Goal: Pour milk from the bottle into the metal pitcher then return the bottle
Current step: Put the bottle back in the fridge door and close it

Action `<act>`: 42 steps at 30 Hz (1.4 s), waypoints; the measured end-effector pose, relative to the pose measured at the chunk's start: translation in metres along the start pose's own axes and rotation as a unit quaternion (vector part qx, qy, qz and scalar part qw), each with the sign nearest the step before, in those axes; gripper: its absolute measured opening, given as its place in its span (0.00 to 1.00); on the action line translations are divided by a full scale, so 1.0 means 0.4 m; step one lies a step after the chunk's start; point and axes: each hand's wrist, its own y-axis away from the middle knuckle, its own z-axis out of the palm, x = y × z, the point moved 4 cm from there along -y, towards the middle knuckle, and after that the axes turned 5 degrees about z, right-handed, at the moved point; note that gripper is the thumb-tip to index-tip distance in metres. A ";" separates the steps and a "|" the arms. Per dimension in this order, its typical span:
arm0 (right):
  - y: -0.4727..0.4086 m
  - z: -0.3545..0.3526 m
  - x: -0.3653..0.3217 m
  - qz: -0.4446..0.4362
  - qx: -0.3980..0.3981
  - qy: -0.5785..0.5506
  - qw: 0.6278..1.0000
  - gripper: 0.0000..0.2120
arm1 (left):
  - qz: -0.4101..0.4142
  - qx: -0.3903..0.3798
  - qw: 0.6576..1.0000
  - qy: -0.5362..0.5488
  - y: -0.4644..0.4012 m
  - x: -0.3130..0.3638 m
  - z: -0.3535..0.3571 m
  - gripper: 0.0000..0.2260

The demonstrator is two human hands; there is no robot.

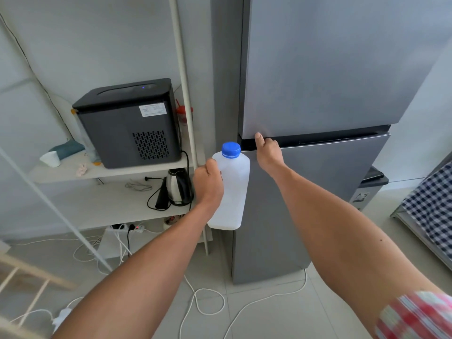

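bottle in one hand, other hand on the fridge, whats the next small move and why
Probably pull the lower fridge door open with the right hand: its fingers are hooked into the dark gap at the door's top edge and both doors look shut. The left hand holds the capped milk bottle upright beside it, ready to go in.

I am looking down at a white shelving unit (pixel 137 167) standing against a pale wall. A dark grey boxy appliance (pixel 127 123) is sitting on its upper shelf, a small blue light glowing on its lid. A white cup (pixel 51 159) is lying near the shelf's left end. On the shelf below, a steel kettle (pixel 177 187) is standing with its black cord looping beside it. White cables (pixel 205 302) are trailing across the tiled floor. Checked cloth (pixel 433 204) is hanging at far right.
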 end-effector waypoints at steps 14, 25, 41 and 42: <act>0.121 -0.053 0.051 0.082 0.154 0.089 0.981 0.33 | 0.005 -0.013 1.000 -0.003 -0.005 -0.024 -0.025 0.15; 0.315 -0.326 0.201 0.192 0.185 0.105 0.958 0.29 | -0.043 -0.078 0.996 0.012 0.078 -0.117 0.050 0.15; 0.601 -0.624 0.429 0.181 0.328 0.243 0.895 0.18 | -0.319 -0.102 0.921 0.197 0.371 -0.240 0.330 0.18; 0.606 -0.628 0.445 0.165 0.350 0.250 0.887 0.17 | -0.339 -0.094 0.911 0.216 0.389 -0.239 0.350 0.18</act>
